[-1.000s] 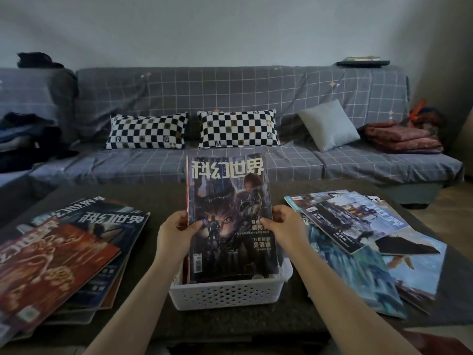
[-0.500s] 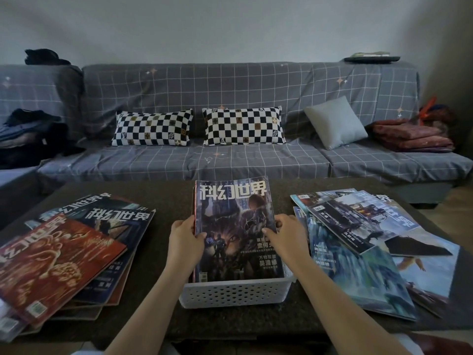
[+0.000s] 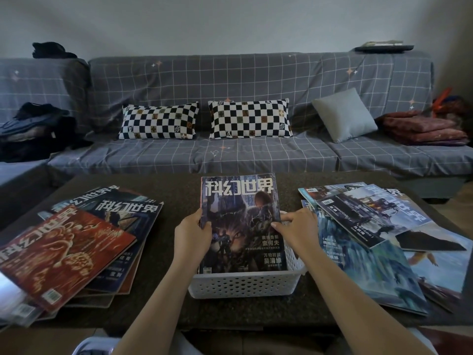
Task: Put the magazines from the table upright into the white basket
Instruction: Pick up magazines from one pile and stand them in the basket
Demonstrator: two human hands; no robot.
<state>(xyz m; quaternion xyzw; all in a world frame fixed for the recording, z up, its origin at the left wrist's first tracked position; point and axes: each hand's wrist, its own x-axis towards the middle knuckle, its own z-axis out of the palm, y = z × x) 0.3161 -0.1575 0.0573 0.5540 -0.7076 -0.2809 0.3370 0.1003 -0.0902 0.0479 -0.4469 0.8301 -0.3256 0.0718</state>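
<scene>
A dark-covered magazine (image 3: 239,216) with large white characters stands upright in the white perforated basket (image 3: 243,284) at the table's near middle, its lower edge down inside. More magazine edges show just behind it. My left hand (image 3: 193,235) grips its left edge. My right hand (image 3: 298,230) holds its right edge, thumb on the cover. A fanned pile of magazines topped by a red one (image 3: 61,254) lies at left. Another spread pile, blue and teal covers (image 3: 371,234), lies at right.
The dark table (image 3: 174,242) carries everything; bare strips flank the basket. Behind it runs a grey checked sofa (image 3: 230,155) with two checkerboard pillows, a grey cushion, folded red blankets at right and dark clothes at left.
The held magazine has dropped lower into the basket, and both hands came down with it. The view has tilted down slightly.
</scene>
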